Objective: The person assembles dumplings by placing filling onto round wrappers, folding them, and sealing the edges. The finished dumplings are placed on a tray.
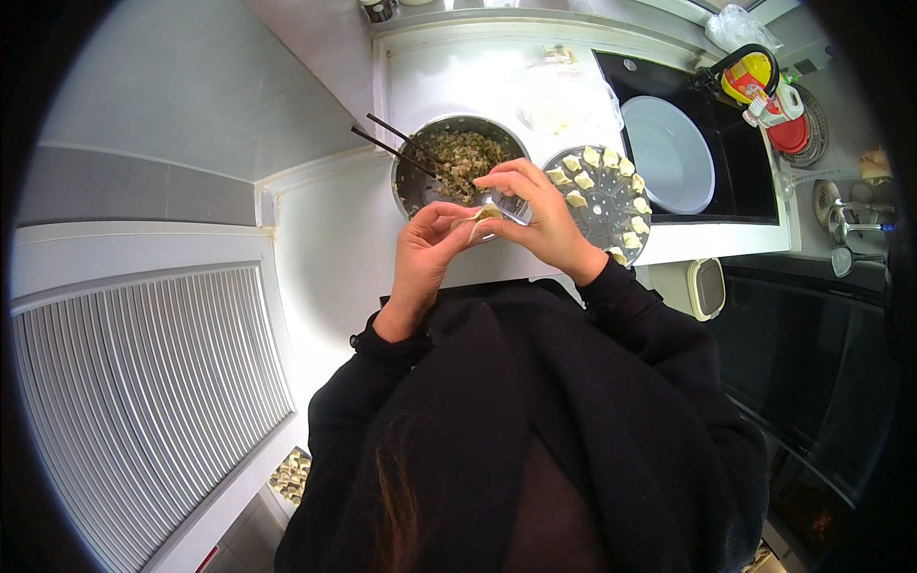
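Between both hands, just over the near rim of a metal bowl, is a dumpling wrapper [487, 213], partly folded. My left hand [430, 247] pinches its left side between thumb and fingers. My right hand [541, 215] has its thumb against the wrapper's right side, with the fingers raised and curled above it. Minced filling [466, 159] with green bits lies in the metal bowl [428, 192]. A pair of dark chopsticks [392, 149] leans on the bowl's left rim, tips in the filling. Folded dumplings [584, 180] stand around a perforated metal steamer tray [600, 211], right of the bowl.
A clear plastic bag [566, 100] lies on the white counter [326, 208] behind the tray. In the black sink [741, 179] sits a pale basin [670, 154], near a black faucet [759, 54] and detergent bottles [781, 104]. A ribbed panel [154, 401] borders the left side.
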The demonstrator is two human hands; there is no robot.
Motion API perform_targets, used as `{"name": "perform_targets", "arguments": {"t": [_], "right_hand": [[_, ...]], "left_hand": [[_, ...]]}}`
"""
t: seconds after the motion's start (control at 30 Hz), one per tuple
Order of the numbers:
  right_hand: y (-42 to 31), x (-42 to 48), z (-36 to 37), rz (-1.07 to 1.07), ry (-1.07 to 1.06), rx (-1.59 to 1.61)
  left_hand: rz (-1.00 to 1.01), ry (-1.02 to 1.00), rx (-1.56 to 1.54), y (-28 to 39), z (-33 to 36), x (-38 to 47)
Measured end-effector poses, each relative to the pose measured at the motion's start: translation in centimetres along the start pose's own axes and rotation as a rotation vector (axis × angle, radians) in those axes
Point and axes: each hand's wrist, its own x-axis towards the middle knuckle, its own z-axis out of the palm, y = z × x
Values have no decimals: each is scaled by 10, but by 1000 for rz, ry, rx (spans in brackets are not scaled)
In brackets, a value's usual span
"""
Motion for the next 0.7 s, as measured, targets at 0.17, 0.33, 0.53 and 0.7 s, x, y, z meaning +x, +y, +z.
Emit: {"name": "perform_targets", "arguments": {"t": [0.17, 0.33, 0.53, 0.7], "right_hand": [[4, -3, 0, -17, -100, 13], [5, -5, 1, -88, -33, -5], [-1, -1, -4, -70, -33, 36], [-12, 1, -8, 35, -35, 208]], "left_hand": [[-1, -34, 60, 2, -1, 5], [-154, -18, 81, 12, -3, 3], [-185, -128, 287, 21, -17, 5], [206, -281, 342, 22, -21, 11]]}}
